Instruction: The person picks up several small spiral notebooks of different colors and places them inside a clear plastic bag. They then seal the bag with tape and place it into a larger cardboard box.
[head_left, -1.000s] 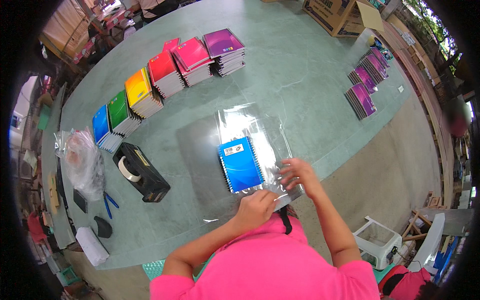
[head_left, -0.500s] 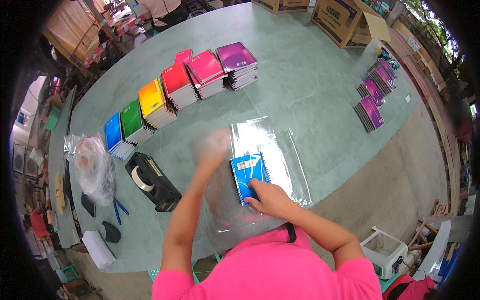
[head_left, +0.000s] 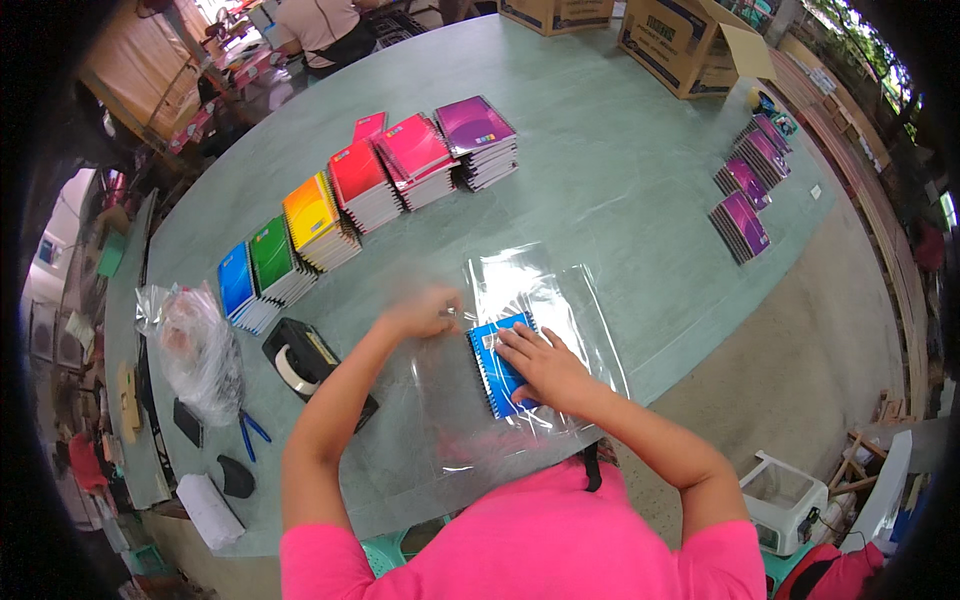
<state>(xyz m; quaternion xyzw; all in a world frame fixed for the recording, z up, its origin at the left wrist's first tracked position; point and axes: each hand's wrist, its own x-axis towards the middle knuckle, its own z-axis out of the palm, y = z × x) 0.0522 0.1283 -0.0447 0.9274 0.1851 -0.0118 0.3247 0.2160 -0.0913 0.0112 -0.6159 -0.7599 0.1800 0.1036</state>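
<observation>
A blue spiral notebook (head_left: 494, 372) lies on clear plastic sheets (head_left: 585, 340) spread over the table before me. My right hand (head_left: 548, 368) rests on the notebook, palm down with fingers spread, covering its right part. At the sheets' upper left edge, just left of the notebook, is my left hand (head_left: 424, 312). Its fingers are curled together and slightly blurred; what they pinch, if anything, is too unclear to make out. Glare off the plastic hides some of its folds and edges.
Stacks of notebooks stand beyond, from blue (head_left: 236, 280) to purple (head_left: 476, 125). A tape dispenser (head_left: 318, 362), plastic bag (head_left: 195, 350), blue-handled pliers (head_left: 250, 432) and white roll (head_left: 208, 510) lie at left. More purple notebooks (head_left: 740, 225) and cartons (head_left: 672, 45) sit at right and back.
My right hand has moved up the notebook and flattened, its fingers now spread. My left hand has come slightly lower, beside the notebook's upper left corner. The whole view has shifted slightly.
</observation>
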